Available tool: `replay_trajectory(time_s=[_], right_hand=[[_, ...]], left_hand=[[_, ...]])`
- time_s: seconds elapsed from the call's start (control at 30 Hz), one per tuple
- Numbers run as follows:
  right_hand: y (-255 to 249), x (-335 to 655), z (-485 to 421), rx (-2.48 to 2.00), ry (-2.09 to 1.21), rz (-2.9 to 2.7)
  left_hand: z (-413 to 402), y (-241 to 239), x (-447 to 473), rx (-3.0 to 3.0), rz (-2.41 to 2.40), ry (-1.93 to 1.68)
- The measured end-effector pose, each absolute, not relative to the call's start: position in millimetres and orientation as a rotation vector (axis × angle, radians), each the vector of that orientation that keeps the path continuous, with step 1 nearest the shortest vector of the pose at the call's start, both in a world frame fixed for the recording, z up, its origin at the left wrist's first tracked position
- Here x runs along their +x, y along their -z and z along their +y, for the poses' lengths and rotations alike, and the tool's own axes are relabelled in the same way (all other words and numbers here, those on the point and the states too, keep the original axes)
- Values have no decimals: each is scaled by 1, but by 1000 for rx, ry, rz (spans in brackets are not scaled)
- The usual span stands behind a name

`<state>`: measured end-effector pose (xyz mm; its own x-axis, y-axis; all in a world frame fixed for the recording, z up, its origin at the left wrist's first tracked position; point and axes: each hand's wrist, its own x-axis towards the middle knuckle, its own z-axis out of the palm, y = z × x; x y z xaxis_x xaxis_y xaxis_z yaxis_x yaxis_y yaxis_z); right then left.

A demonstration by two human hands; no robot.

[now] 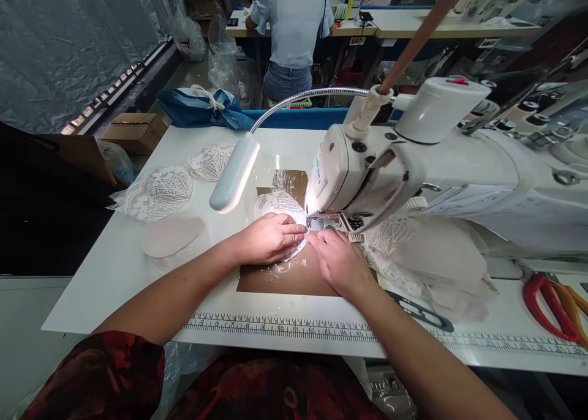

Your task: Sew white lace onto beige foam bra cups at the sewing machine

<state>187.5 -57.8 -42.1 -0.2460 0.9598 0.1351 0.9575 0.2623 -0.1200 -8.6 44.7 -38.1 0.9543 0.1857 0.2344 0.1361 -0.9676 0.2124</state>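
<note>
Lace piece [275,204]: white, patterned; on the glossy brown sheet [282,282] upon the desk [105,279], its right edge at the needle area of the sewing machine [331,169]
Left hand [271,239]: fingers close together, laid over the lace's middle; any grip underneath cannot be told
Right hand [337,258]: narrow, thumb and fingertips gathered by the lace's right edge; pinch or mere touch, cannot tell
Risk, fingertips: a needle injury seems possible, both hands being so near it
Risk, edge: stitching could stray or pucker if the hands guide the curve unevenly
Risk, sheet: its slick-looking surface might let the lace skid
Risk, lace pile [399,242]: loose fabric beside the right wrist could snag or drag
Long axis: apparently far to near, partly covered by the left hand
Pointing: narrower end seemingly toward the wearer, curved edge facing right
</note>
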Motion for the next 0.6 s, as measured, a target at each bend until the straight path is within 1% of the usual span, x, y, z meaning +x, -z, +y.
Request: replay_trajectory(time_s=[0.6], right_hand=[[47,189,-55,-1832,-6,-2304]], left_hand=[[38,33,-1,2925,452,-306]])
